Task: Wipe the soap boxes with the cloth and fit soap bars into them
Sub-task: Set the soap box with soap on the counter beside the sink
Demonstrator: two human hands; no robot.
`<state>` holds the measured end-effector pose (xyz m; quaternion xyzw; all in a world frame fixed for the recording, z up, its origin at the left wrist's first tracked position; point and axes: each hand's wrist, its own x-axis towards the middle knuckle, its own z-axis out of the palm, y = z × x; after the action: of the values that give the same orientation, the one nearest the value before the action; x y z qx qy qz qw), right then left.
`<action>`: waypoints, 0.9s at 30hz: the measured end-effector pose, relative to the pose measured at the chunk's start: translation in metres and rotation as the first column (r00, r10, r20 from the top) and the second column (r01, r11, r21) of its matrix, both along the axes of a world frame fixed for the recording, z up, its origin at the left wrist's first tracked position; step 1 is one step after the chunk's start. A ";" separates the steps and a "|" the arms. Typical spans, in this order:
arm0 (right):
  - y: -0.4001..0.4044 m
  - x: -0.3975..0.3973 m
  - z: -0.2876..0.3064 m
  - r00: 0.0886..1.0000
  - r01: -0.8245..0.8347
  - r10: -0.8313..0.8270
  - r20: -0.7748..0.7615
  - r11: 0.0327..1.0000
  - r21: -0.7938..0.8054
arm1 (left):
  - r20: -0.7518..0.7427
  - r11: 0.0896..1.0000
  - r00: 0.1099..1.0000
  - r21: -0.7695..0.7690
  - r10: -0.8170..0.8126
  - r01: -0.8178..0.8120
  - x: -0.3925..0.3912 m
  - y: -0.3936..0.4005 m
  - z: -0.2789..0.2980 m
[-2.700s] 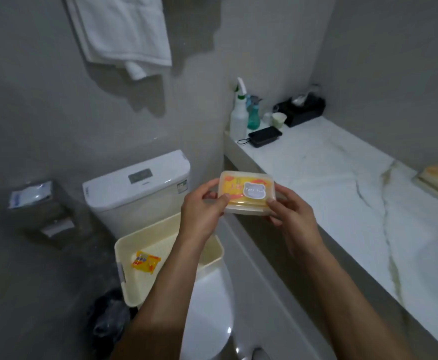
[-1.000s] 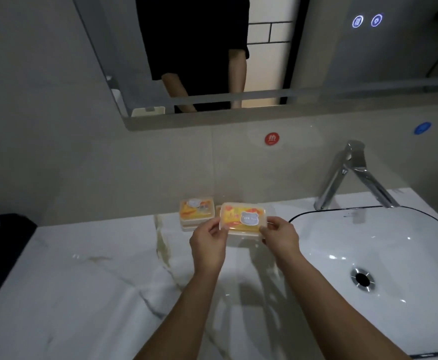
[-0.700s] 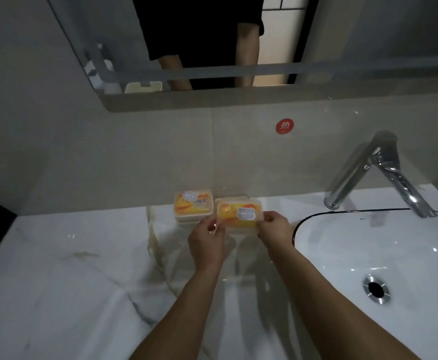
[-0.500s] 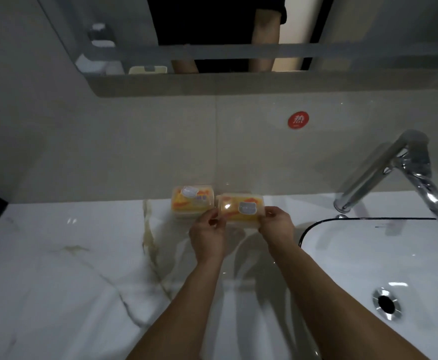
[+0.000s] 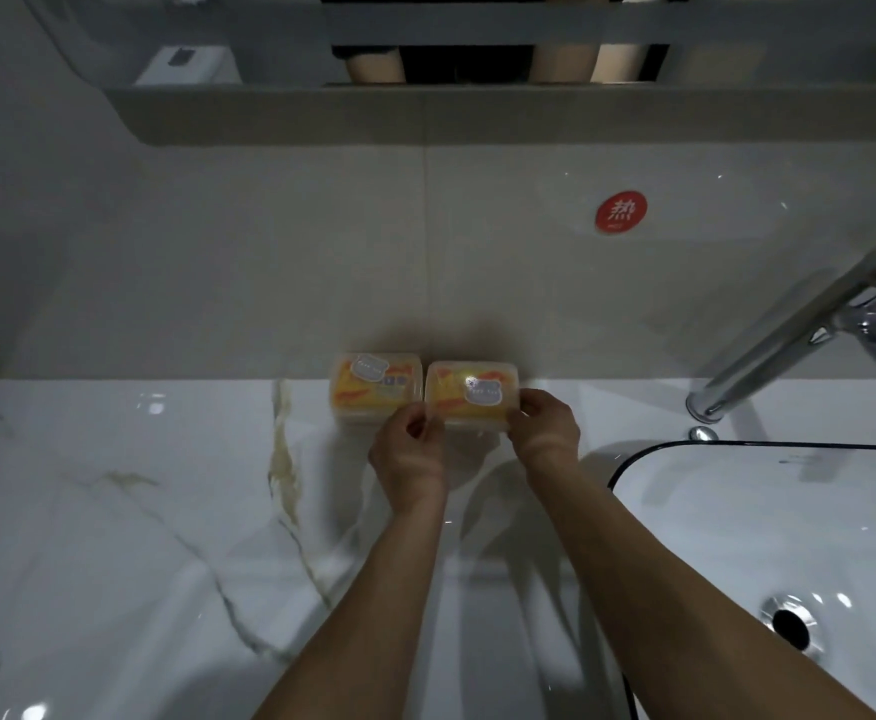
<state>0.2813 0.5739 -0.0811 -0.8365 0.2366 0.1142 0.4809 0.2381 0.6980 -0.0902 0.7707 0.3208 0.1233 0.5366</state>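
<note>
White marble surface point(image 5: 114, 511) against a tiled wall, basin point(image 5: 737, 511) and chrome tap point(image 5: 789, 335) to the right. Right box point(image 5: 472, 394), lid shut with a yellow-orange bar showing through, sits at the wall end of the surface, held at its two ends: left hand point(image 5: 409, 449) pinching the left end, right hand point(image 5: 545, 423) gripping the right. Left box point(image 5: 375, 387), likewise filled, stands just beside it, touching or nearly so; a red round sticker point(image 5: 621, 212) is on the wall above.
</note>
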 end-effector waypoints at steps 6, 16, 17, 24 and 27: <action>0.002 0.002 -0.002 0.998 -0.054 0.054 0.021 0.998 -0.037 | 0.081 0.990 0.995 0.129 -0.062 0.051 -0.008 0.000 -0.002; 0.012 0.001 0.007 0.993 -0.099 0.110 0.053 0.981 -0.168 | -0.285 0.818 0.941 0.486 -0.185 0.308 0.015 0.074 0.001; 0.014 0.001 0.007 0.993 -0.099 0.110 0.051 0.978 -0.183 | -0.303 0.809 0.930 0.481 -0.208 0.338 0.016 0.077 -0.001; 0.021 0.003 0.005 0.992 -0.084 0.104 0.076 0.969 -0.233 | -0.248 0.831 0.945 0.463 -0.211 0.307 0.022 0.083 -0.007; 0.023 0.005 0.005 0.990 -0.100 0.121 0.071 0.962 -0.253 | -0.258 0.816 0.941 0.480 -0.221 0.323 0.023 0.083 -0.006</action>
<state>0.2859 0.5965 -0.0757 -0.9062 0.1811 0.0744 0.3747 0.2611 0.7814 -0.0962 0.9320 0.2116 0.0521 0.2897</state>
